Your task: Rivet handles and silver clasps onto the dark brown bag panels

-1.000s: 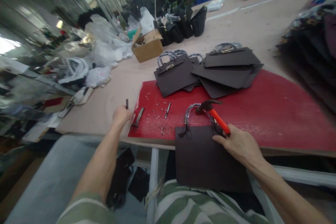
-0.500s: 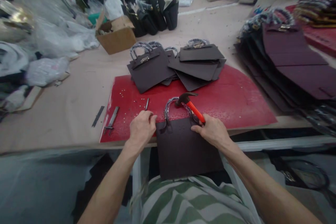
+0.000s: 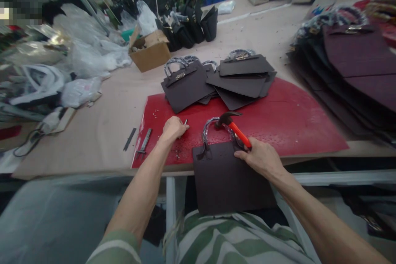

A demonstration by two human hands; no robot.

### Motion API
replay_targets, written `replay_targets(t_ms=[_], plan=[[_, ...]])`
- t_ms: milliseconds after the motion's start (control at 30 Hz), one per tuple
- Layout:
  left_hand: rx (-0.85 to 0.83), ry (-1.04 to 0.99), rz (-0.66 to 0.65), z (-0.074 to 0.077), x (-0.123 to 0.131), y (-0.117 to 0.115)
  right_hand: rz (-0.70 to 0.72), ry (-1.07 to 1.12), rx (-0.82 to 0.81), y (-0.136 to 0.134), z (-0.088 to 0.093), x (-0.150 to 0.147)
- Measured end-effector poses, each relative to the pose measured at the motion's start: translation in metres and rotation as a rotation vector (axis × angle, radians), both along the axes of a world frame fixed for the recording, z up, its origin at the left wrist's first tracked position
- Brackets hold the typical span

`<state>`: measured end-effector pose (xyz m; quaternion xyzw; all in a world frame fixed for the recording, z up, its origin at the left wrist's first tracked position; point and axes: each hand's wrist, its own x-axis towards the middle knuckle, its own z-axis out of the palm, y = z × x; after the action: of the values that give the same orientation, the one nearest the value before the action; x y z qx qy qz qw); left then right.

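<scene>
A dark brown leather panel point(image 3: 229, 181) with a plastic-wrapped handle point(image 3: 208, 126) hangs over the table's front edge against the body. My right hand point(image 3: 262, 156) is closed round the orange grip of a claw hammer point(image 3: 236, 130), its thumb on the panel's upper edge. The hammer's head lies by the handle. Left of it, over the red mat point(image 3: 278, 119), my left hand point(image 3: 175, 128) pinches a small metal rod point(image 3: 186, 122). Small metal pieces point(image 3: 177, 154) lie on the mat below that hand. A metal pronged tool point(image 3: 144, 142) rests near the mat's left edge.
Similar dark panels with handles point(image 3: 188, 86) are piled behind the mat. A cardboard box point(image 3: 151, 55) and black bags point(image 3: 188, 31) stand farther back. Plastic bags point(image 3: 82, 90) crowd the left, and a stack of maroon and black panels point(image 3: 365, 57) lies at the right.
My left hand has moved from beside the panel's upper left corner up the mat and closed on the metal rod. My right hand still holds the hammer. The view has shifted left.
</scene>
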<state>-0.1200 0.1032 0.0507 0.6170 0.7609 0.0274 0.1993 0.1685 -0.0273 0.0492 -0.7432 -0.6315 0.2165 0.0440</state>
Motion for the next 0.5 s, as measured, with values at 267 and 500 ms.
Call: replay_targets(t_ms=[267, 500], plan=[[0.085, -0.341, 0.039, 0.01, -0.002, -0.04, 0.002, 0.031, 0.039, -0.004, -0.006, 0.003], [0.251, -1.075, -0.056, -0.001, 0.068, -0.124, 0.02, 0.011, 0.033, -0.003, -0.008, 0.004]])
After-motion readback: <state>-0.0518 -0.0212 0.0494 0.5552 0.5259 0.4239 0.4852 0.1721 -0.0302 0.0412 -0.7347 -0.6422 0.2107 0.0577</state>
